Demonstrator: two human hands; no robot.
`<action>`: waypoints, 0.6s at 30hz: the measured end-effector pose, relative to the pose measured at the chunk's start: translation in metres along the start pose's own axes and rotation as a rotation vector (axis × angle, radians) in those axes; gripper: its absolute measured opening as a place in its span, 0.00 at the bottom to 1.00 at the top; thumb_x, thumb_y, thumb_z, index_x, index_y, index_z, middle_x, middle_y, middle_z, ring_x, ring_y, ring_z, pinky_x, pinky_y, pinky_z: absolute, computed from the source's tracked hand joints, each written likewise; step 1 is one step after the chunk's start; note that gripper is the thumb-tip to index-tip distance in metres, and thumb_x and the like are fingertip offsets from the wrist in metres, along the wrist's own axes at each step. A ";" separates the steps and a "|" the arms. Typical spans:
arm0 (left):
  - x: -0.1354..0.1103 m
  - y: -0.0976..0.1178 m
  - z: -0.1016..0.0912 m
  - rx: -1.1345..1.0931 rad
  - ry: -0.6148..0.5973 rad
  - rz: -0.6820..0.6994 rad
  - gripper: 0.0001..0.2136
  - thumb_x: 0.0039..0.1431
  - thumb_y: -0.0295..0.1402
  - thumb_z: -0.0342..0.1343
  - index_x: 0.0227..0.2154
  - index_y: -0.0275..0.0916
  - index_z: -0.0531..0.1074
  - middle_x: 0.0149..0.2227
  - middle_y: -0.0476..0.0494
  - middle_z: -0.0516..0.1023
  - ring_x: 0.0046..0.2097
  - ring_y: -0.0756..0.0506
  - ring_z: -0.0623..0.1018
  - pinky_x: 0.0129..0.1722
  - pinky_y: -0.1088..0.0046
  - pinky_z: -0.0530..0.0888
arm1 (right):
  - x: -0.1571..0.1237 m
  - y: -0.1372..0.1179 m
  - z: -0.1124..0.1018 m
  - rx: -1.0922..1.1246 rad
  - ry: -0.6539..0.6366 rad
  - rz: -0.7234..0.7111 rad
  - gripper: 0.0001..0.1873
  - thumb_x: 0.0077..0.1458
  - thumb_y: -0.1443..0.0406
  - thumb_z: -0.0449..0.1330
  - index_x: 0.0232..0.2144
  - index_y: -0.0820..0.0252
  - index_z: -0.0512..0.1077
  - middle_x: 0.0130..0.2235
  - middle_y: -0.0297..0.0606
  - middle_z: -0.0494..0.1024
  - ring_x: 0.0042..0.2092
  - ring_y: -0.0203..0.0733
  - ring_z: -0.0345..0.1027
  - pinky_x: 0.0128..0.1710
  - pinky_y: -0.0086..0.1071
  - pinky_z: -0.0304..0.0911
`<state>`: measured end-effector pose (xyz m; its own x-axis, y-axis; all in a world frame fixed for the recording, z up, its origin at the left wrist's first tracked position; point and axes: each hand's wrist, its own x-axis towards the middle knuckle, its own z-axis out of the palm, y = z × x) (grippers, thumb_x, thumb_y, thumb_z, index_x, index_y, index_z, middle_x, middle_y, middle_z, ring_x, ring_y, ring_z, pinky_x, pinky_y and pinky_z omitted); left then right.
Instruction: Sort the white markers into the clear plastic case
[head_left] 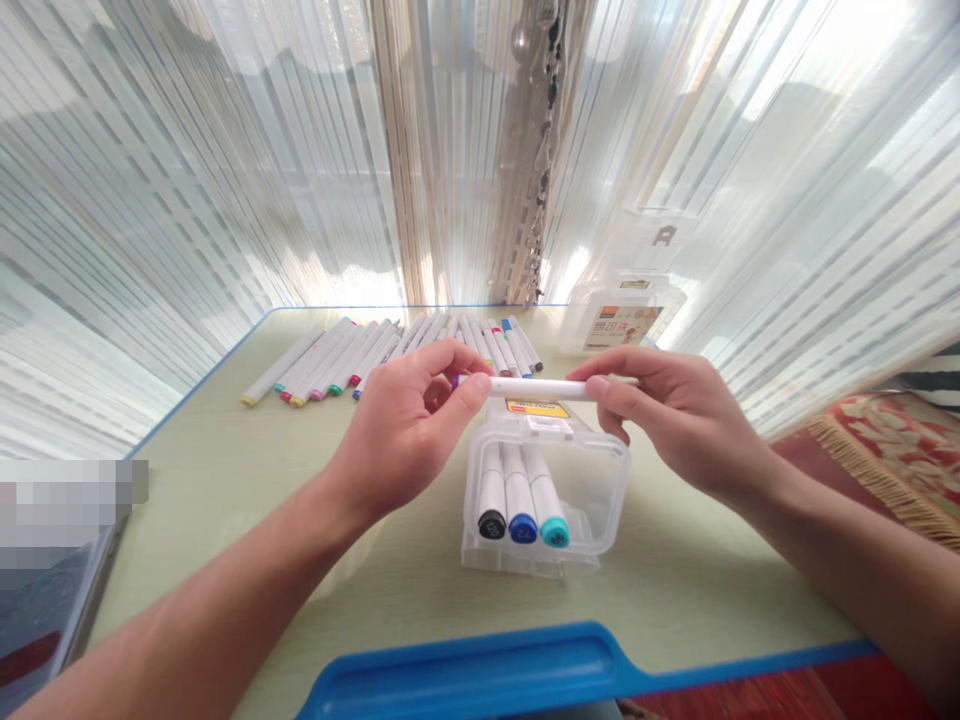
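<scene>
A white marker (536, 388) is stretched level between my two hands, above the far end of a clear plastic case. My left hand (412, 420) pinches its left end, where a bit of purple shows. Fingers of my right hand (660, 405) are closed on the other end. Below lies the clear plastic case (616, 500), its open side toward me. Inside, along its left part, rest three white markers: one with a black end (492, 525), one blue (523, 528) and one turquoise (555, 531). A yellow label is partly visible behind the case's rim.
Several white markers with coloured ends (330, 360) lie in a row across the back of the table (225, 480). At the back right stands another clear case (622, 315) with a printed label. A blue tray edge (480, 665) borders the front; striped curtains (300, 150) hang behind.
</scene>
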<state>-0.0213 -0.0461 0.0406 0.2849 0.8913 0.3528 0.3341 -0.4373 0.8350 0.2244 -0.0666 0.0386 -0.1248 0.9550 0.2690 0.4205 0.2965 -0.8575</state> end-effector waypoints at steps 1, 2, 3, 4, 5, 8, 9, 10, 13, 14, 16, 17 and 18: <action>0.000 0.000 0.000 -0.002 0.002 0.000 0.07 0.63 0.34 0.57 0.34 0.37 0.76 0.24 0.50 0.73 0.24 0.52 0.69 0.20 0.75 0.62 | 0.000 0.000 0.000 0.001 -0.001 -0.001 0.10 0.63 0.59 0.62 0.37 0.57 0.81 0.18 0.30 0.70 0.22 0.32 0.61 0.20 0.27 0.54; 0.000 0.000 0.000 -0.005 0.006 0.002 0.06 0.63 0.34 0.57 0.34 0.37 0.76 0.24 0.50 0.73 0.24 0.52 0.69 0.20 0.75 0.62 | 0.000 0.000 0.000 0.002 -0.001 -0.003 0.10 0.63 0.59 0.62 0.37 0.57 0.81 0.18 0.30 0.70 0.22 0.32 0.61 0.19 0.27 0.54; 0.000 -0.001 0.000 -0.008 0.008 0.005 0.06 0.63 0.34 0.57 0.34 0.37 0.76 0.24 0.50 0.73 0.24 0.52 0.69 0.20 0.76 0.62 | 0.000 0.000 0.001 0.003 -0.002 -0.003 0.10 0.63 0.59 0.62 0.37 0.57 0.81 0.19 0.30 0.70 0.22 0.32 0.61 0.19 0.27 0.54; 0.000 -0.001 0.001 -0.011 0.010 0.009 0.06 0.63 0.34 0.57 0.34 0.38 0.76 0.24 0.50 0.73 0.24 0.52 0.69 0.20 0.76 0.62 | 0.000 0.000 0.001 0.003 -0.003 -0.004 0.10 0.63 0.59 0.62 0.37 0.57 0.81 0.19 0.30 0.70 0.22 0.32 0.61 0.19 0.26 0.55; 0.000 -0.001 0.001 -0.014 0.015 0.015 0.06 0.63 0.34 0.57 0.34 0.38 0.76 0.24 0.50 0.73 0.24 0.52 0.68 0.20 0.76 0.62 | 0.000 0.000 0.001 0.003 -0.002 -0.004 0.09 0.62 0.59 0.63 0.37 0.57 0.81 0.19 0.30 0.71 0.22 0.32 0.62 0.19 0.26 0.55; -0.001 -0.003 0.001 -0.021 0.025 0.027 0.06 0.64 0.34 0.57 0.35 0.38 0.77 0.26 0.50 0.74 0.24 0.52 0.69 0.20 0.76 0.62 | 0.000 0.000 0.001 0.007 0.004 -0.002 0.09 0.62 0.60 0.63 0.37 0.57 0.81 0.19 0.30 0.71 0.21 0.31 0.62 0.19 0.26 0.55; -0.002 -0.003 0.001 -0.021 0.029 0.028 0.06 0.64 0.34 0.57 0.35 0.38 0.77 0.26 0.50 0.74 0.24 0.52 0.69 0.20 0.76 0.63 | -0.001 0.000 0.001 0.013 0.005 0.000 0.08 0.62 0.60 0.63 0.37 0.57 0.81 0.19 0.30 0.70 0.21 0.31 0.62 0.18 0.26 0.55; -0.002 -0.004 0.001 -0.020 0.035 0.031 0.06 0.64 0.34 0.57 0.36 0.38 0.77 0.26 0.50 0.74 0.23 0.53 0.69 0.20 0.76 0.63 | -0.001 0.000 0.001 0.021 0.005 0.002 0.08 0.62 0.60 0.63 0.38 0.57 0.81 0.18 0.30 0.70 0.21 0.31 0.62 0.18 0.26 0.55; -0.001 -0.004 0.001 -0.006 0.056 0.042 0.06 0.64 0.34 0.57 0.36 0.38 0.77 0.25 0.52 0.71 0.22 0.53 0.67 0.18 0.77 0.61 | -0.002 0.000 0.001 0.055 0.005 0.005 0.08 0.61 0.61 0.64 0.38 0.58 0.80 0.18 0.29 0.70 0.20 0.31 0.62 0.18 0.26 0.56; -0.001 -0.004 0.001 0.000 0.064 0.047 0.06 0.64 0.34 0.57 0.35 0.38 0.77 0.24 0.52 0.70 0.21 0.54 0.66 0.18 0.77 0.60 | -0.002 0.000 0.001 0.070 0.009 0.003 0.07 0.61 0.62 0.64 0.38 0.58 0.80 0.18 0.29 0.70 0.20 0.31 0.63 0.18 0.26 0.57; 0.000 -0.004 0.001 0.012 0.075 0.056 0.06 0.64 0.34 0.57 0.35 0.38 0.77 0.23 0.53 0.69 0.21 0.54 0.65 0.18 0.77 0.59 | -0.001 0.000 0.002 0.100 0.024 -0.008 0.06 0.60 0.63 0.65 0.38 0.59 0.80 0.18 0.28 0.70 0.20 0.31 0.63 0.19 0.26 0.58; 0.000 -0.004 0.001 0.018 0.079 0.059 0.06 0.64 0.34 0.57 0.35 0.38 0.77 0.23 0.52 0.70 0.21 0.54 0.65 0.18 0.77 0.59 | -0.001 -0.001 0.002 0.113 0.032 -0.015 0.05 0.60 0.64 0.64 0.37 0.59 0.79 0.18 0.28 0.70 0.20 0.31 0.63 0.19 0.26 0.59; 0.000 -0.004 0.001 0.023 0.080 0.061 0.06 0.64 0.34 0.57 0.36 0.38 0.77 0.24 0.52 0.71 0.21 0.54 0.66 0.18 0.77 0.60 | -0.001 -0.002 0.003 0.124 0.039 -0.022 0.05 0.60 0.65 0.64 0.37 0.60 0.79 0.18 0.28 0.70 0.20 0.31 0.63 0.19 0.26 0.59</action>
<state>-0.0214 -0.0443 0.0366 0.2325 0.8693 0.4362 0.3393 -0.4928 0.8012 0.2214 -0.0681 0.0387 -0.0967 0.9480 0.3032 0.3036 0.3182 -0.8981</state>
